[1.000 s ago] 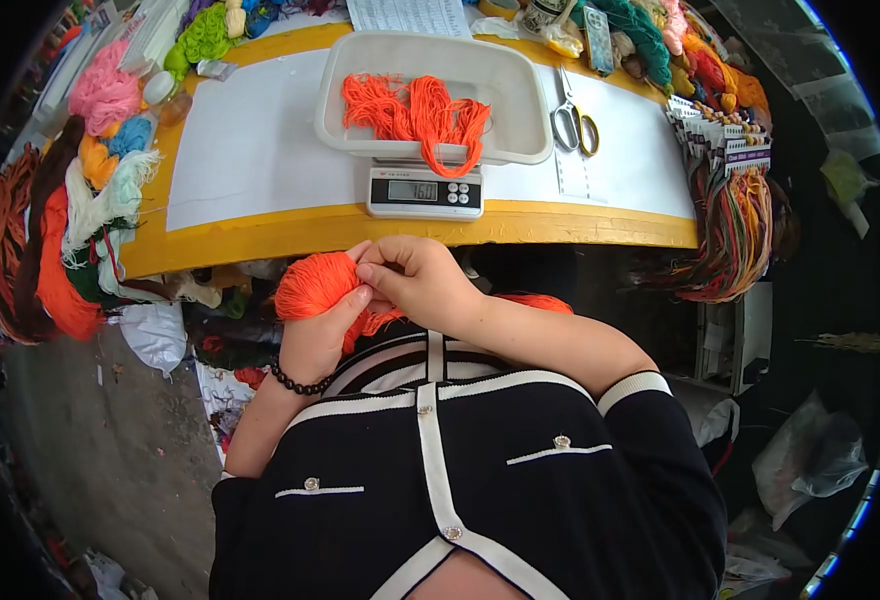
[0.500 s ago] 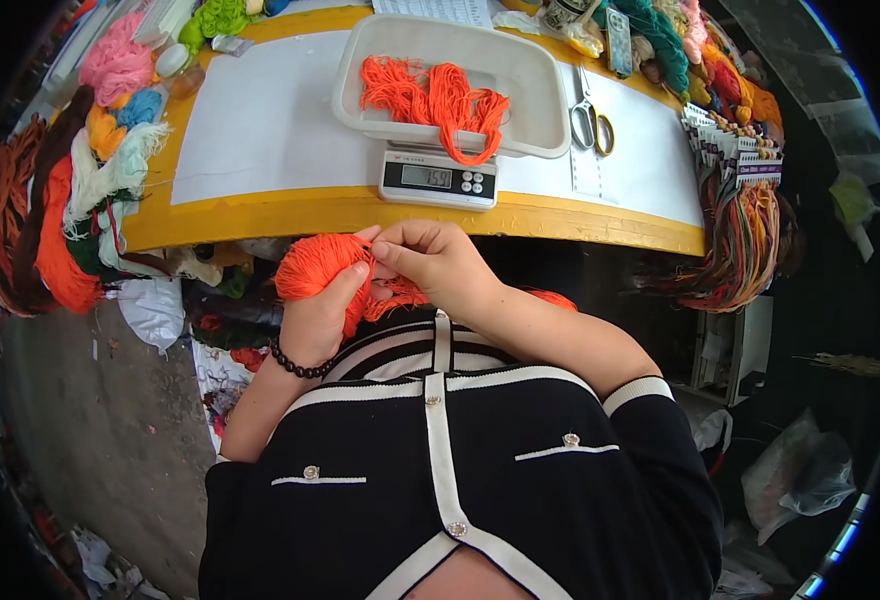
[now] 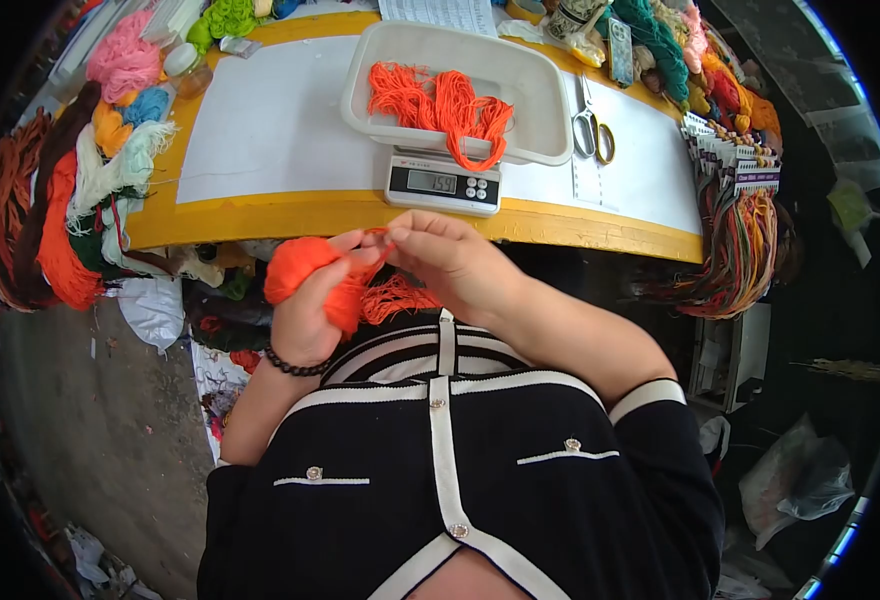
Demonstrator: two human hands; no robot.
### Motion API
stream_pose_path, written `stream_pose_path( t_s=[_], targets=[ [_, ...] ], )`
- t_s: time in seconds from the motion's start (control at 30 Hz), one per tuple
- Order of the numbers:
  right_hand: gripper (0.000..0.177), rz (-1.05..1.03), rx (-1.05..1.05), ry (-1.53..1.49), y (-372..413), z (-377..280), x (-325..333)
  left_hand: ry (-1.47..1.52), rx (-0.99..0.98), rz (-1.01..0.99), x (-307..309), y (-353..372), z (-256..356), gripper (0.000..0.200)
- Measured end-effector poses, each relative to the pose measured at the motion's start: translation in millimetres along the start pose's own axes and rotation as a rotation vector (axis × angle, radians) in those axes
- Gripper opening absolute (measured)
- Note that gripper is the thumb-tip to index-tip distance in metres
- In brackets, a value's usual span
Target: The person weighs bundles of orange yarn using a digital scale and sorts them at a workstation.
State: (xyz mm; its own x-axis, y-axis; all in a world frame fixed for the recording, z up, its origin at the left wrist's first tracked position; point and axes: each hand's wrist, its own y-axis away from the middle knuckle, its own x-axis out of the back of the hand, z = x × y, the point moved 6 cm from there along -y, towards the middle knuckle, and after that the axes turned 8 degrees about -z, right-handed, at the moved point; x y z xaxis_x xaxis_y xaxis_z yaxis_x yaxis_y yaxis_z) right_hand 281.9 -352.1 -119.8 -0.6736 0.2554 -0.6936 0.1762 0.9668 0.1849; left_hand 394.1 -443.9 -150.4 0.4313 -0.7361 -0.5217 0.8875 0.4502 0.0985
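Note:
My left hand [image 3: 312, 312] is wrapped round a thick bundle of orange-red thread [image 3: 295, 272], just off the table's front edge. Close beside it, my right hand [image 3: 450, 262] pinches some strands of the same thread between thumb and fingers. Loose orange thread [image 3: 397, 298] hangs below the two hands, over my lap. Beyond them a digital scale [image 3: 444, 184] carries a white plastic tub [image 3: 358, 100]. Inside the tub lie orange thread hanks [image 3: 430, 103], one loop drooping over its front rim.
Scissors [image 3: 588, 130] lie right of the tub on white paper [image 3: 270, 130]. Coloured yarn heaps [image 3: 125, 60] crowd the table's left end. Thread sample cards [image 3: 735, 170] hang off the right end. The table's yellow edge [image 3: 290, 220] runs in front of me.
My right hand has drawn slightly up with the strands, and the bundle in my left hand has shifted a little left. The view has moved slightly.

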Motion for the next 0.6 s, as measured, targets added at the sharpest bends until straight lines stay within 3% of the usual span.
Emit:
stream_pose_path(
  t_s=[0.07, 0.1, 0.13, 0.17, 0.2, 0.23, 0.3, 0.33, 0.37, 0.4, 0.47, 0.6],
  targets=[
    [0.013, -0.088, -0.023, 0.008, 9.7, -36.7, -14.4, 0.448, -0.111, -0.189, 4.1, 6.9, 18.7, 0.029],
    [0.010, -0.176, -0.051, 0.015, 19.9, -58.3, -25.3, 0.482, -0.182, -0.128, 17.9, 9.6, 26.8, 0.028],
    [0.011, -0.095, -0.060, 0.255, 35.7, -92.1, -37.1, 0.622, -0.197, -0.257, 38.5, 12.2, 33.3, 0.025],
    [0.012, -0.012, -0.069, 0.493, 52.5, -129.9, -52.2, 0.824, -0.168, -0.227, 62.7, 20.1, 36.8, 0.024],
    [0.012, 0.083, 0.157, 0.844, 67.1, -173.6, -69.2, 0.884, -0.167, -0.238, 80.5, 28.1, 45.9, 0.021],
    [0.016, 0.074, 0.349, 0.902, 86.4, -220.2, -77.8, 0.958, -0.214, -0.275, 103.7, 35.3, 50.5, 0.022],
    [0.028, -0.215, 0.542, 0.919, 120.2, -311.2, -101.0, 0.914, -0.263, -0.122, 156.1, 59.7, 47.1, 0.019],
    [0.034, -0.575, 0.342, 1.058, 125.5, -347.9, -96.4, 0.816, -0.284, -0.026, 174.7, 72.1, 45.3, 0.018],
    [0.018, -0.124, 0.798, 0.948, 123.7, -364.0, -136.9, 0.718, -0.303, 0.069, 188.6, 82.3, 43.3, 0.017],
    [0.018, 0.008, 0.922, 0.906, 121.8, -368.6, -154.0, 0.720, -0.301, 0.063, 194.1, 87.4, 37.3, 0.017],
    [0.017, 0.072, 0.959, 0.890, 104.8, -381.7, -153.9, 0.492, -0.250, 0.259, 207.3, 92.1, 26.3, 0.016],
    [0.017, 0.199, 0.952, 0.858, 61.0, -375.6, -142.8, 0.425, -0.122, 0.313, 171.7, 70.0, 12.1, 0.016]
  ],
)
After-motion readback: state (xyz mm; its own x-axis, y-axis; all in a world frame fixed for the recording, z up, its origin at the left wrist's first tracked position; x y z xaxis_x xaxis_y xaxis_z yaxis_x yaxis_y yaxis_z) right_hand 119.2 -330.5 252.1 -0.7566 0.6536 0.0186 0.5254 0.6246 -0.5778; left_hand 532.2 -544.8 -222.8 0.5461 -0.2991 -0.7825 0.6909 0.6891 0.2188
